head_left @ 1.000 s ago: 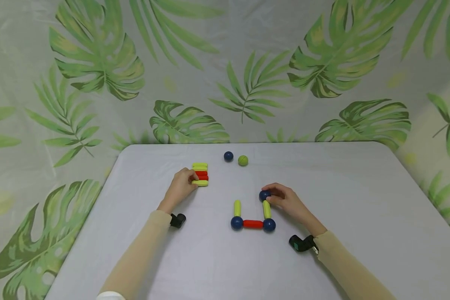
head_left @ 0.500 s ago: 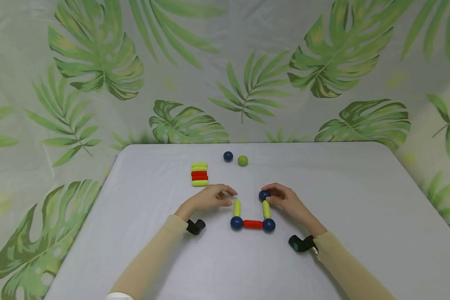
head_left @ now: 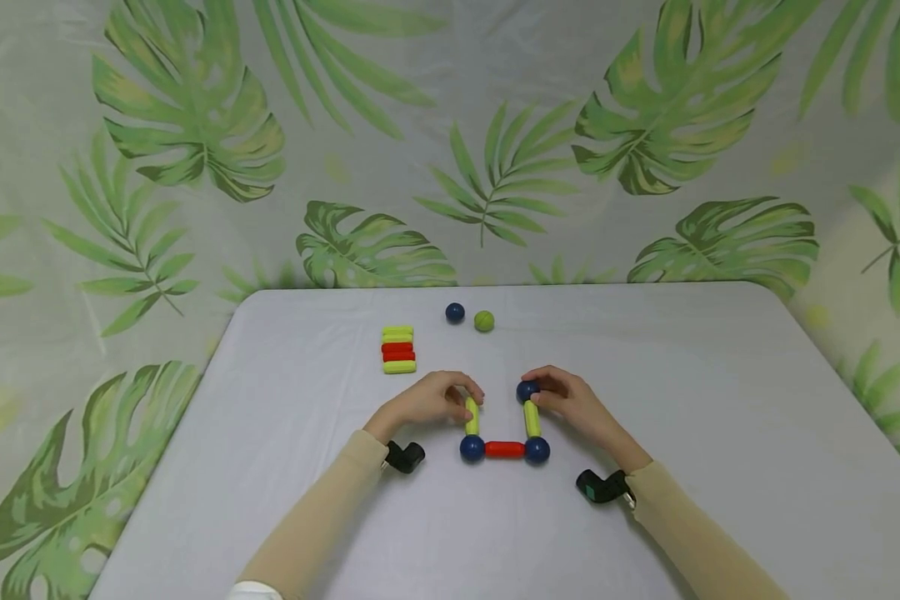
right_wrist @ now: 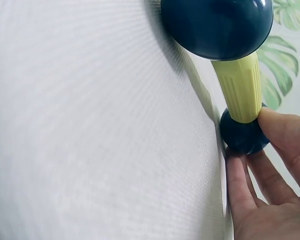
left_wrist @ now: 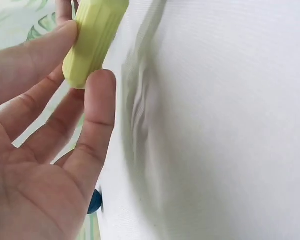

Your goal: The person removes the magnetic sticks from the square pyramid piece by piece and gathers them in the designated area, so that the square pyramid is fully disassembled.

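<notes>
From where I stood, the open-sided frame lay on the white counter point(head_left: 645, 358), between the person's two hands. A red rod point(head_left: 505, 450) ran between the near left ball point(head_left: 472, 448) and the near right ball point(head_left: 537, 450), with a yellow-green rod pointing away from each.

The left hand point(head_left: 437, 400) pinched the left yellow-green rod point(head_left: 472, 425) near its free end, thumb against fingers. The right hand point(head_left: 572, 403) held the far blue ball point(head_left: 526, 391), which sat at the end of the right yellow-green rod point(head_left: 532, 419), thumb on one side and fingertips on the other.

The rods looked like stiff, light plastic, hard to break. Their lengthwise ridges, plain in the wrist views, should have given fingers good purchase, so the ribbed middle seemed the place to take hold. The balls shone smooth and probably rolled or slipped easily; a grip on opposite sides looked wisest. How firmly the joints held I couldn't tell, so I'd have steadied a ball before tugging its rod.

Off to the left lay a row of spare rods point(head_left: 398, 357); farther back, a loose blue ball point(head_left: 455, 312) and a green ball point(head_left: 483, 321).
</notes>
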Motion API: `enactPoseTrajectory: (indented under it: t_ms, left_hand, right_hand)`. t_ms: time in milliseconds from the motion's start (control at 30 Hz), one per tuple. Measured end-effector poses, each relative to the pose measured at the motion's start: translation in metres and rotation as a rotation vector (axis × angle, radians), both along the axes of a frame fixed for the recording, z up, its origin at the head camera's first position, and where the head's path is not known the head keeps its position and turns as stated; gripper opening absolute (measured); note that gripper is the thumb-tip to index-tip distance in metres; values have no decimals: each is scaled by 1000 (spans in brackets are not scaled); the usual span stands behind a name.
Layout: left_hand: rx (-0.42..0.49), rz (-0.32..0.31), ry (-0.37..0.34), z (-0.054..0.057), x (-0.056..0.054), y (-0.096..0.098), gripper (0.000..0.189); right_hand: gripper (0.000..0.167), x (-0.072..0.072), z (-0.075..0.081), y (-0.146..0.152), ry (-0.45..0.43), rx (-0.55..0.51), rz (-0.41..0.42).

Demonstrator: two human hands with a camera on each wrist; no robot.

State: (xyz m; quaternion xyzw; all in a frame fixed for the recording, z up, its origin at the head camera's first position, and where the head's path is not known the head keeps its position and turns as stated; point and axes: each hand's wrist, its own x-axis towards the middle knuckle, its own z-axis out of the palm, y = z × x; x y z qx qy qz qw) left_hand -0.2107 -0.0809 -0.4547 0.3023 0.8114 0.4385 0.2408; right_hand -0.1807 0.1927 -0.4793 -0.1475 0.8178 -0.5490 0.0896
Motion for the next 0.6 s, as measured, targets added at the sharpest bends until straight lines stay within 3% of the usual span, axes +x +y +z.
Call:
enactPoseTrajectory:
  t_ms: [67,167,267,333,433,600]
  left_hand:
    - [8,-3,9,0,0,-1,17]
    - [17,16,81,0,-1,-1,15]
    - [29,72,136,2,0,-3,16]
    - [55,116,135,2,0,-8,16]
    - [108,208,119,4,2,-21,16]
    - [119,438,164,1,2,-52,15]
  right_hand:
    - [29,0,0,0,-3,0,-2]
    - [30,2,5,-1,-9,-2,-1]
    - [30,2,5,-2,-10,-5,-2]
    - [30,2,5,-2,-13,-7,-3]
    - [29,0,0,0,-11,-11,-4]
    - [29,0,1,0,-8,-14,2]
